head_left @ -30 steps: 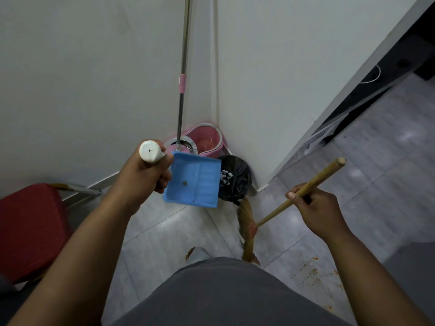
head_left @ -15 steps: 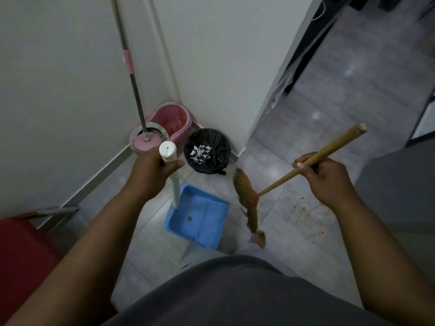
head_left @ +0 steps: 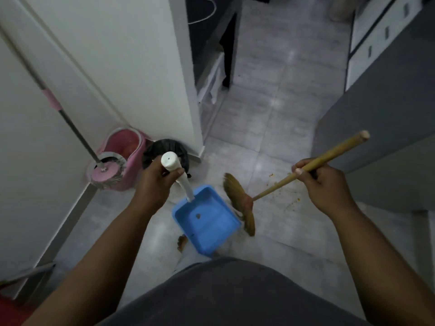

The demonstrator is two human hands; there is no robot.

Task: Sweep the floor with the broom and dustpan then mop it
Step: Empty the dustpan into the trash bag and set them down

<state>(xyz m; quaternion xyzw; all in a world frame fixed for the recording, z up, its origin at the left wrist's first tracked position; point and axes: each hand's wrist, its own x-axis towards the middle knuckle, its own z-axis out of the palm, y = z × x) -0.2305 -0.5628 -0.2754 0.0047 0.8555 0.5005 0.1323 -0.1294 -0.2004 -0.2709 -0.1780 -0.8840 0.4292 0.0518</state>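
- Lower now, the dustpan (head_left: 207,222) sits close beside the broom (head_left: 239,201), ready to catch crumbs (head_left: 293,202).
- Left hand (head_left: 156,182) grips its handle; right hand (head_left: 322,184) grips the broom stick.

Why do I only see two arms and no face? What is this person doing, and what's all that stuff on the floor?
The camera sits on the person's head and looks down, so you see only their arms and belly. There is no machine, just two bare hands. The left hand grips the white handle of a blue dustpan, held down by the tiled floor. The right hand holds the wooden stick of a broom, whose bristles are beside the dustpan. Orange crumbs lie on the floor nearby. In the corner are a pink bucket with a mop resting in it, and a black rubbish bin.
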